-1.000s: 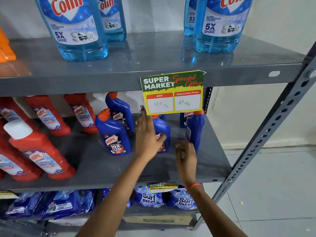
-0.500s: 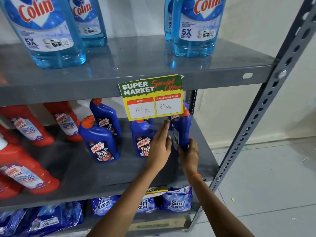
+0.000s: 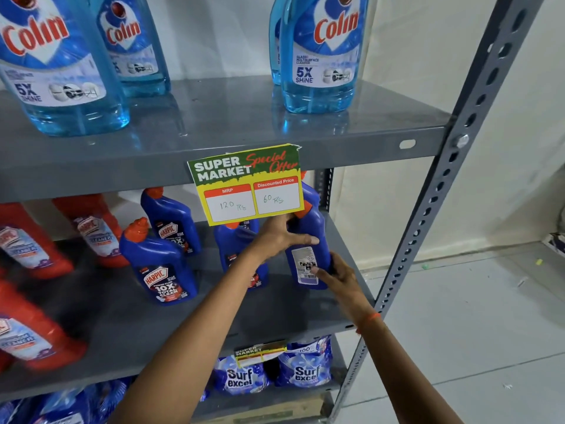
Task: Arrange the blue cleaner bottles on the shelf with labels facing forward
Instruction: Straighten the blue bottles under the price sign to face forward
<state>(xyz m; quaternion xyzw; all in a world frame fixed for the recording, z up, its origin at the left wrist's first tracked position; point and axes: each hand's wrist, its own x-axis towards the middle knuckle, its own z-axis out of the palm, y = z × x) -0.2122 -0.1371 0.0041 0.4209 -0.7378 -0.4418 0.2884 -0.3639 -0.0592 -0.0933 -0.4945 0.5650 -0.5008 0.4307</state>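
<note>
Gripping rightmost blue bottle (image 3: pixel 308 240) with both hands, right end of middle shelf (image 3: pixel 122 325): left hand (image 3: pixel 275 237) fingers clamped on its shoulder, right hand (image 3: pixel 336 275) fingers wrapped at its base. Back label with barcode faces out. Risks: twisting could knock the neighbour bottle (image 3: pixel 237 249) just behind the left fingers; slick plastic may slip; price tag (image 3: pixel 247 185) above the fingers hides the cap.

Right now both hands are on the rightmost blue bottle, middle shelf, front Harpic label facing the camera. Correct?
Not quite. The left hand and right hand both hold the rightmost blue bottle on the middle shelf, but the head view shows its back label, with barcode and fine print, facing the camera, not the front Harpic one.
</note>
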